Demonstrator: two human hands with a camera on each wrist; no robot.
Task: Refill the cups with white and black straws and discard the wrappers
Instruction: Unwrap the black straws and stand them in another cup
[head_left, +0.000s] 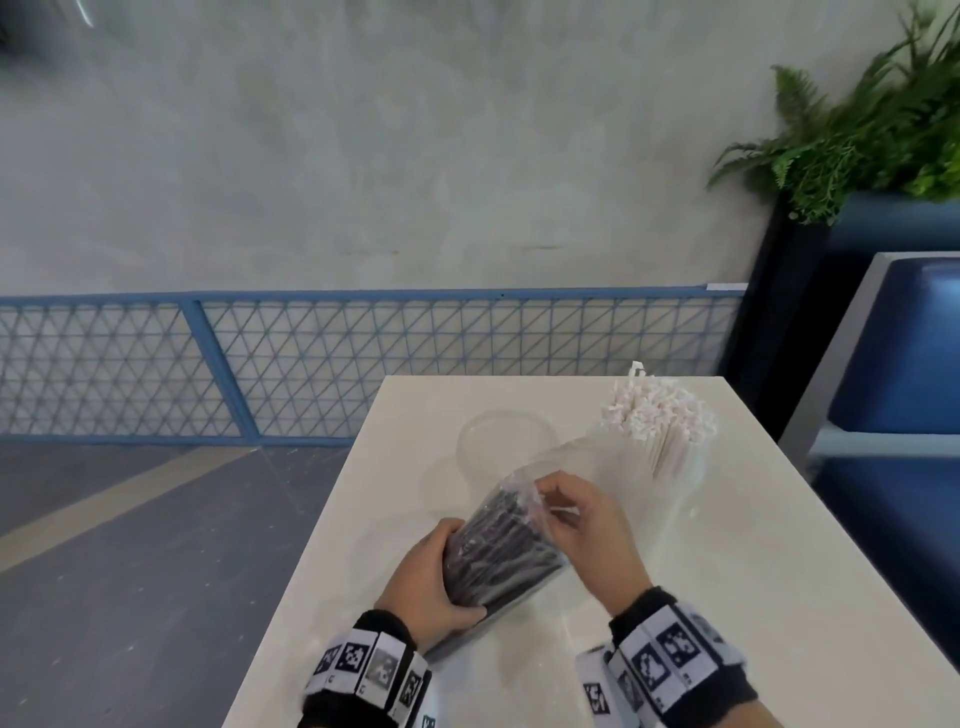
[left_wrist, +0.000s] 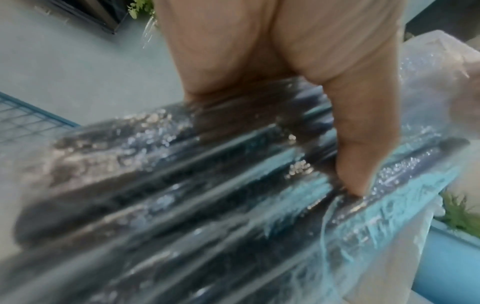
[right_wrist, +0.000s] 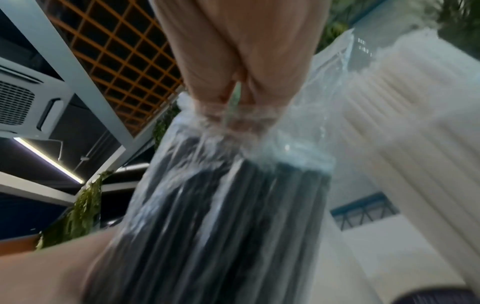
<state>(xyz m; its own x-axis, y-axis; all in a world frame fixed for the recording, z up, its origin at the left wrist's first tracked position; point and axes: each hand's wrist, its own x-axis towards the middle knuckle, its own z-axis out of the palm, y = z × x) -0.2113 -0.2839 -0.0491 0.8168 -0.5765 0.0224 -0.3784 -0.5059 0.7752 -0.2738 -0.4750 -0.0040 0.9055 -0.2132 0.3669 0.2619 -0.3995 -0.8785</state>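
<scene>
black straws pack (head_left: 501, 553) long axis toward empty cup (head_left: 506, 444) | left hand (head_left: 428, 577) grips near end | right hand (head_left: 584, 525) pinches far wrapper mouth, probably opening

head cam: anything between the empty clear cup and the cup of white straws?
Bare white tabletop only, in the head view, between the empty clear plastic cup and the clear cup of white paper-wrapped straws; the two stand apart.
</scene>
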